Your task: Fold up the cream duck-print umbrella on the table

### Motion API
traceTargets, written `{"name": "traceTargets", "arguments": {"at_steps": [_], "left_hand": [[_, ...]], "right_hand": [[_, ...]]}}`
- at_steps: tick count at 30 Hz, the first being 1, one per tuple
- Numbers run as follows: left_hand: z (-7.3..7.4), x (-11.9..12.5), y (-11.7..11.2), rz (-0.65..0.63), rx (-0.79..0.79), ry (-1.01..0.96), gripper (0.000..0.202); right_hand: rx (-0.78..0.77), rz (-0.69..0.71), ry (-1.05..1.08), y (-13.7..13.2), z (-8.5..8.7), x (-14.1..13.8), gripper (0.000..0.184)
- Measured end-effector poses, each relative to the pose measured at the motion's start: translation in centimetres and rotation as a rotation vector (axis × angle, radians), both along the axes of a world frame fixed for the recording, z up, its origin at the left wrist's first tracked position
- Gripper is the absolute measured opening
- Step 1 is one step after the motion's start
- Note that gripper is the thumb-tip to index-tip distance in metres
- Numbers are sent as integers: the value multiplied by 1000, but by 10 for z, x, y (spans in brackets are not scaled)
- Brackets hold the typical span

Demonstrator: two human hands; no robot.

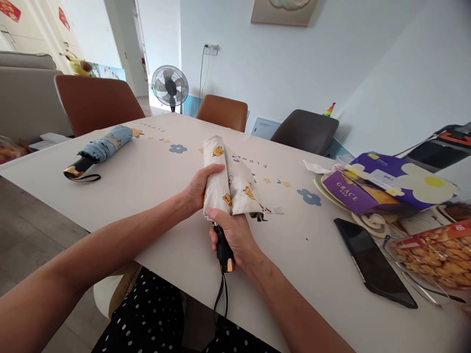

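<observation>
A white folding umbrella [214,184] with yellow cartoon prints is held upright over the table, its black handle [222,245] pointing toward me. My left hand [200,186] wraps around the canopy from the left, thumb across the front. Lower down, my right hand [235,238] grips the base of the canopy and the top of the handle. One loose flap of canopy cloth [246,189] sticks out to the right. From the gold-tipped handle end hangs a black wrist strap [222,294]. At the table's left lies a rolled blue umbrella [110,143] with a black-and-gold handle.
The white table [154,191] carries printed flowers. On its right are a black phone [373,262], a purple GRACE box [368,189] and a clear container of cookies [434,250]. Chairs [224,112] and a standing fan [170,87] are beyond the far edge.
</observation>
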State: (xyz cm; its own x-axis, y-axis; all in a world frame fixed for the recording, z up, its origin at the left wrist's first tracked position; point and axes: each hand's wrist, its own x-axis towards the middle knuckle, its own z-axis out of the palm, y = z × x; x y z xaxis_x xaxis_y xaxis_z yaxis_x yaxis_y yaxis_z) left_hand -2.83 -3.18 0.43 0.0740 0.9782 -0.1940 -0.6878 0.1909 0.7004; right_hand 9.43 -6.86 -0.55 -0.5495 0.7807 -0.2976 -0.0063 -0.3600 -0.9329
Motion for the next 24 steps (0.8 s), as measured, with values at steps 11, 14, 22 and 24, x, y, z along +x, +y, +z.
{"name": "traceTargets", "arguments": {"at_steps": [11,14,22,24], "left_hand": [[-1,-36,20,313,-42,94,33],[-2,-42,22,320,-75,97,26],[2,-45,18,362,64,93,27],[2,-46,18,346,83,98,27]], "right_hand": [[90,183,-219,-3,-14,3,30],[20,196,-187,-4,-14,3,28],[-141,202,-37,1,-1,5,36],[-126,195,14,1,0,5,39]]}}
